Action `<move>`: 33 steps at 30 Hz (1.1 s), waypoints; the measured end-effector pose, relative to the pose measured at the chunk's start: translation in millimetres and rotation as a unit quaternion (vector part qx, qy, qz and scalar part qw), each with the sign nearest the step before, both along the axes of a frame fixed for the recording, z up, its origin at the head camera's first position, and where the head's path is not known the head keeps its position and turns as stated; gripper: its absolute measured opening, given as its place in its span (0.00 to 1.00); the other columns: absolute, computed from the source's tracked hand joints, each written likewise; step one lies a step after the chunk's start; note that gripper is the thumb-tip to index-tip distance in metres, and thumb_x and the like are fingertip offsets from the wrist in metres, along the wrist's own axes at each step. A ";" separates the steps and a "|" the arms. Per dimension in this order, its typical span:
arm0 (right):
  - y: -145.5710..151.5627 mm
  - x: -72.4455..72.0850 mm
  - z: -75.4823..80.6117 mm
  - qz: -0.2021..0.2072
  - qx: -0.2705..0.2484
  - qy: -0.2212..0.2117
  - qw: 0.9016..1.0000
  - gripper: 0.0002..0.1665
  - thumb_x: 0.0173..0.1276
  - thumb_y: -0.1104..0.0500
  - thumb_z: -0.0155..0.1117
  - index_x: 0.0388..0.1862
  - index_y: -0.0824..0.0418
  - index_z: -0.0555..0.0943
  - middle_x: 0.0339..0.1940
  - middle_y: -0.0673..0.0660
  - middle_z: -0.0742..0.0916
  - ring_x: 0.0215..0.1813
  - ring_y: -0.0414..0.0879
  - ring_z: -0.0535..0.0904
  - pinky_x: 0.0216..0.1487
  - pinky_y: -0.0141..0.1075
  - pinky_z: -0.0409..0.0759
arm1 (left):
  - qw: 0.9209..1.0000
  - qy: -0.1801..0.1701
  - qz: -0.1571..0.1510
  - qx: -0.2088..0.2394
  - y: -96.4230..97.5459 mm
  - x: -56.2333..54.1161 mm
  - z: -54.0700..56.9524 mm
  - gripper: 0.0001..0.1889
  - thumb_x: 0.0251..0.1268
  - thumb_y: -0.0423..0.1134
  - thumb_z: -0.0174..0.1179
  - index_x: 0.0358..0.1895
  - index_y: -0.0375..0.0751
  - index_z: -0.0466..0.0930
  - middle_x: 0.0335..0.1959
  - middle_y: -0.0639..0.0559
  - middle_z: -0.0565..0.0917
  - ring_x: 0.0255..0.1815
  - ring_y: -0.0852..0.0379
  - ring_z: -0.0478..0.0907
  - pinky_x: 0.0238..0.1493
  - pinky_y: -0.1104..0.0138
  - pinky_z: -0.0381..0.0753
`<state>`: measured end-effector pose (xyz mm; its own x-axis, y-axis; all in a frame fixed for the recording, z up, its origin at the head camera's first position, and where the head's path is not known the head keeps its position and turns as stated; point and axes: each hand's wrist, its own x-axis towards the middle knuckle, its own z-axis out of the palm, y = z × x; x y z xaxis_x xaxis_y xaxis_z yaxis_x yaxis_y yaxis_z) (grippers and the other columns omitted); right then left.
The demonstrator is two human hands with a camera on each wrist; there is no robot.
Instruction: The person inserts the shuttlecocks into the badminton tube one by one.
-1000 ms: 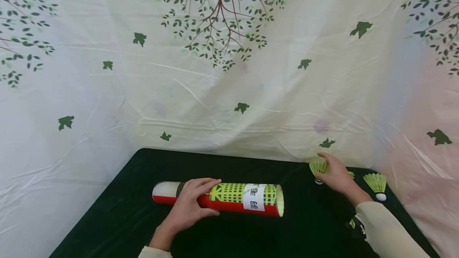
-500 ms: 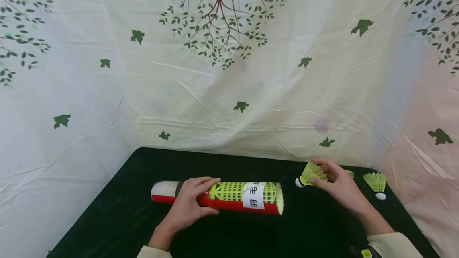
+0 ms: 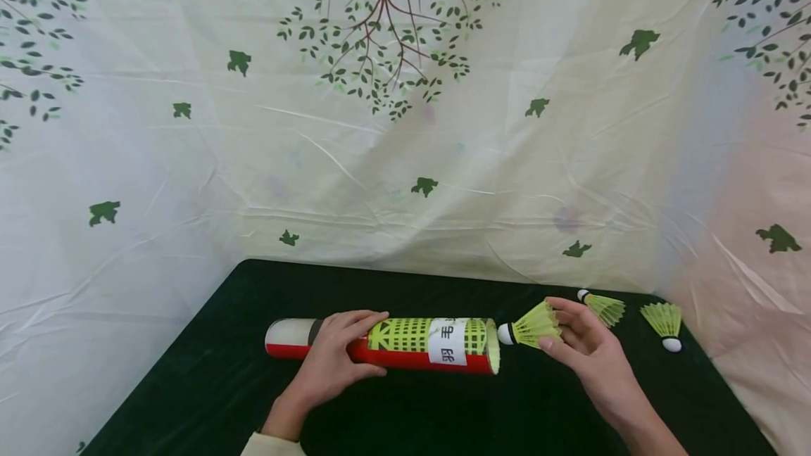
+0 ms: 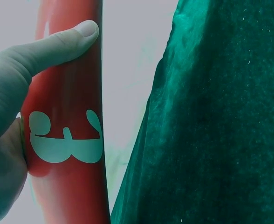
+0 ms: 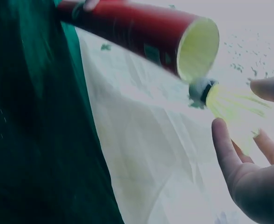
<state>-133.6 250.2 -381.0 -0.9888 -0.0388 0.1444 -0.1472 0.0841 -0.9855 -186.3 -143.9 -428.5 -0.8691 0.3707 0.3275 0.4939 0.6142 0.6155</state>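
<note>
My left hand grips a red, yellow and white shuttlecock tube around its middle, holding it level with its open end to the right. In the left wrist view the thumb lies across the tube's red side. My right hand pinches a yellow shuttlecock by its skirt, its white cork pointing left at the tube's mouth. In the right wrist view the shuttlecock's cork is right at the lower rim of the tube, whose pale inside shows.
Two more yellow shuttlecocks lie on the dark green cloth: one behind my right hand, another near the right edge. A pale sheet printed with leaves and birds hangs behind the table.
My right hand has brought the shuttlecock left from the table's back right to the tube's mouth, turning its cork leftward. The shuttlecock behind that hand shows more fully. My left hand keeps its grip.
</note>
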 end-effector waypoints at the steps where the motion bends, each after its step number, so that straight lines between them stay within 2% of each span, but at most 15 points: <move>1: -2.2 1.5 -0.5 0.003 -0.009 0.003 1.000 0.33 0.72 0.66 0.63 0.73 0.56 0.65 0.57 0.60 0.73 0.52 0.43 0.79 0.50 0.32 0.81 | 1.000 0.000 0.001 0.000 0.2 0.0 -0.1 0.46 0.41 0.46 0.82 0.67 0.80 0.70 0.64 0.65 0.74 0.63 0.56 0.67 0.66 0.45 0.63; 9: -13.5 8.2 0.4 0.008 -0.040 0.004 0.999 0.35 0.72 0.67 0.62 0.74 0.56 0.63 0.59 0.63 0.70 0.54 0.44 0.78 0.52 0.32 0.81 | 1.000 0.000 0.001 0.000 0.6 -0.8 -0.6 0.46 0.41 0.46 0.81 0.67 0.80 0.70 0.64 0.65 0.74 0.63 0.56 0.67 0.66 0.45 0.63; 17: -29.8 10.3 -2.3 0.012 -0.022 -0.016 1.000 0.34 0.71 0.65 0.65 0.73 0.57 0.64 0.61 0.62 0.71 0.57 0.47 0.78 0.51 0.36 0.82 | 1.000 0.002 0.002 0.007 0.7 -1.5 -0.8 0.46 0.41 0.45 0.82 0.67 0.81 0.69 0.64 0.66 0.74 0.63 0.57 0.67 0.66 0.45 0.63; 19: -32.6 9.8 -4.6 0.009 -0.004 -0.016 1.000 0.34 0.70 0.64 0.66 0.72 0.58 0.66 0.63 0.61 0.72 0.58 0.47 0.78 0.52 0.37 0.82 | 1.000 0.002 0.002 0.009 1.3 -1.5 -0.8 0.46 0.41 0.45 0.82 0.67 0.81 0.69 0.64 0.66 0.74 0.63 0.58 0.67 0.66 0.45 0.63; 22: -34.8 9.6 -8.7 -0.001 0.049 -0.004 0.999 0.34 0.69 0.60 0.69 0.71 0.57 0.69 0.65 0.58 0.74 0.59 0.44 0.77 0.52 0.36 0.81 | 1.000 0.000 -0.002 0.010 2.6 -0.7 -0.5 0.46 0.42 0.45 0.82 0.67 0.81 0.69 0.64 0.66 0.74 0.63 0.58 0.66 0.67 0.45 0.62; 26: -34.1 10.8 -11.9 0.000 0.120 0.027 0.992 0.34 0.68 0.55 0.71 0.71 0.53 0.71 0.66 0.54 0.76 0.59 0.42 0.76 0.54 0.37 0.80 | 1.000 -0.003 -0.003 0.008 3.2 0.7 0.0 0.46 0.42 0.46 0.81 0.67 0.81 0.69 0.65 0.66 0.74 0.63 0.57 0.66 0.67 0.45 0.62; 33: -31.9 15.9 -4.7 0.030 0.127 0.054 0.990 0.30 0.72 0.58 0.65 0.72 0.54 0.72 0.65 0.57 0.75 0.57 0.47 0.77 0.51 0.35 0.81 | 1.000 -0.001 0.007 0.008 1.6 0.8 0.5 0.46 0.41 0.46 0.82 0.67 0.82 0.69 0.64 0.67 0.74 0.62 0.57 0.67 0.66 0.45 0.63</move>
<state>-117.7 218.4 -385.7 -0.9628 -0.1455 0.2277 -0.2633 0.3156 -0.9116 -185.6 -142.4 -428.0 -0.8750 0.3524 0.3321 0.4839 0.6112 0.6264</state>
